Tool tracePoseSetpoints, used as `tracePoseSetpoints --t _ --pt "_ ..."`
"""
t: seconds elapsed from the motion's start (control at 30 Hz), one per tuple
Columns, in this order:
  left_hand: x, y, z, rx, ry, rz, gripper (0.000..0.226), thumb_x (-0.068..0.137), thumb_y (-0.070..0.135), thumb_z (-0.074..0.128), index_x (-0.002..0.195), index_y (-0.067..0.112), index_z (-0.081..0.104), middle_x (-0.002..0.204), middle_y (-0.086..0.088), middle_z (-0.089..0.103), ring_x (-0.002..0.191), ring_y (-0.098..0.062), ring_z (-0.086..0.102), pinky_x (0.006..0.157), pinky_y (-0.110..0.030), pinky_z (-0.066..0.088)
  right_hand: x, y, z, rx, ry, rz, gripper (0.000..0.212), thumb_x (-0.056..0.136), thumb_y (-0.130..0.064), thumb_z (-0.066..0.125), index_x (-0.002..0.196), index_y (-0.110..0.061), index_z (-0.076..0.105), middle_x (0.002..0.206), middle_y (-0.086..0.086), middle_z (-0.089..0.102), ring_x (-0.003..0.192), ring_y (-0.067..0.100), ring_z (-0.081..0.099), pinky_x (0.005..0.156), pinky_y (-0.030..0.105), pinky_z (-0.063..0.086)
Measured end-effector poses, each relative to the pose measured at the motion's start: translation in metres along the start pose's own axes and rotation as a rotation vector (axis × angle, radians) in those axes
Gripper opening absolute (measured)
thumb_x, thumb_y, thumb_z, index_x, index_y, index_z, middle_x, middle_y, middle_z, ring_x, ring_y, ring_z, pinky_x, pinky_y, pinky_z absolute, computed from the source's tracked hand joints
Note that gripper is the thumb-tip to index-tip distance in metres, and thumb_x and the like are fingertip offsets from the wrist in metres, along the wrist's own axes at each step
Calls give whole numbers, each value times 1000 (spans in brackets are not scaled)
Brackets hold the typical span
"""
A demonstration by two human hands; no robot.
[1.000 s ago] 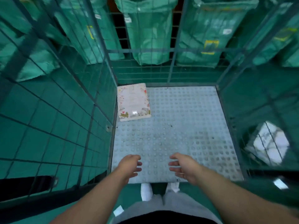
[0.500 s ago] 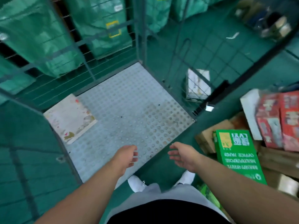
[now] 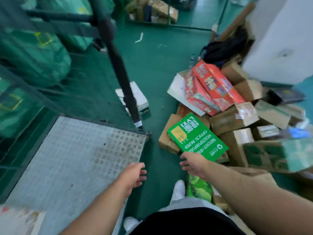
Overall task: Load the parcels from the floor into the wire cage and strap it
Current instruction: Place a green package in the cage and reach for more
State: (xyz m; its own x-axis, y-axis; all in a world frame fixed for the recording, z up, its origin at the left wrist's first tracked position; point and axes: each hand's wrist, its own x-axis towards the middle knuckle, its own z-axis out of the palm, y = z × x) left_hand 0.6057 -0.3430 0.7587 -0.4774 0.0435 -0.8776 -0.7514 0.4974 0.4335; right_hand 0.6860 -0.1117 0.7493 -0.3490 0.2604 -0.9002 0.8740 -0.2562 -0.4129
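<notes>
Closest in, the person's white shoe [image 3: 179,189] stood on the green floor [image 3: 152,68], with a bright green pack [image 3: 199,188] lying just beside it. Down in the near left corner, one floral parcel [image 3: 17,219] already lay flat on the studded metal base of the wire cage [image 3: 76,158].

The left hand [image 3: 133,175] hung over the base's front edge, fingers loosely curled, nothing in it. The right hand [image 3: 194,165] was stretched toward the pile with its fingers spread and relaxed, also holding nothing. It sat right at the near end of the green office-paper box [image 3: 198,138] — whether the fingertips actually touched it couldn't be told. That box lay tilted across a brown carton [image 3: 167,139], its print upside down from the person's side.

Past it came the heap on the floor: two red cartons [image 3: 213,87] leaning on a white one [image 3: 176,89], brown cardboard boxes [image 3: 233,119] jumbled to the right, and a green-printed box [image 3: 279,155] that was pretty blurred.

A black strap [image 3: 123,82] hung down the cage's right-hand mesh side, its lower end with a pale tag near the base's far right corner. Behind the strap a white box [image 3: 140,97] sat on the floor outside the cage. Green sacks [image 3: 33,56] bulged beyond the mesh on the left, and farther back stood more cartons [image 3: 160,9] — too blurry to make out.
</notes>
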Motion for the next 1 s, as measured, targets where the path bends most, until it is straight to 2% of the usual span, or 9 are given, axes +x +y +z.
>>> tracePoseSetpoints --t 0.17,0.27,0.4,0.5,0.57,0.67,0.8,0.93,1.0 --pt "-1 62 59 152 -80 87 18 103 30 54 112 17 63 100 -5 67 84 -20 63 66 -28 44 21 -9 -74 137 89 30 19 100 -24 49 110 -14 61 82 4 59 63 17 47 58 26 29" --pt "2 81 71 237 -102 98 21 105 31 53 115 16 63 108 -7 69 88 -21 65 72 -30 47 33 -8 -95 174 109 54 32 101 -27 48 125 -9 61 94 6 66 71 18 55 59 26 34" --pt "18 102 75 325 -83 42 21 105 29 52 115 15 63 111 -8 69 90 -23 65 73 -33 48 39 -10 -108 272 103 89 31 102 -27 49 125 -10 60 108 9 70 82 20 58 64 28 36" --pt "40 128 82 422 -85 42 22 103 28 51 116 15 63 111 -8 69 90 -24 65 75 -35 50 45 -13 -120 353 126 112 30 102 -30 49 125 -12 61 116 9 69 88 22 61 76 33 41" --pt "54 152 90 473 -101 61 22 103 28 51 116 15 63 111 -8 69 86 -23 64 72 -33 48 49 -17 -128 404 153 125 30 103 -30 49 125 -12 60 116 9 68 91 22 61 79 34 42" --pt "72 191 104 521 -167 116 23 103 28 51 115 14 64 107 -7 68 83 -21 63 66 -29 44 55 -27 -138 488 219 126 29 103 -30 49 124 -12 59 111 7 66 95 23 62 71 33 41" --pt "100 243 118 604 -256 190 24 102 28 52 112 11 65 102 -7 67 82 -21 62 65 -29 45 63 -43 -142 629 298 145 27 103 -30 50 122 -13 60 113 8 67 94 22 62 88 38 43" --pt "129 283 133 721 -301 196 16 101 25 51 102 13 62 94 -5 62 73 -20 57 62 -28 39 72 -54 -132 783 362 151 25 104 -30 48 118 -15 62 107 7 68 88 20 61 80 35 42" --pt "138 296 139 788 -290 193 13 101 23 50 97 15 60 90 -4 60 69 -19 53 59 -27 36 75 -55 -127 827 400 162 26 104 -31 47 119 -15 62 109 7 67 88 20 61 83 37 42"
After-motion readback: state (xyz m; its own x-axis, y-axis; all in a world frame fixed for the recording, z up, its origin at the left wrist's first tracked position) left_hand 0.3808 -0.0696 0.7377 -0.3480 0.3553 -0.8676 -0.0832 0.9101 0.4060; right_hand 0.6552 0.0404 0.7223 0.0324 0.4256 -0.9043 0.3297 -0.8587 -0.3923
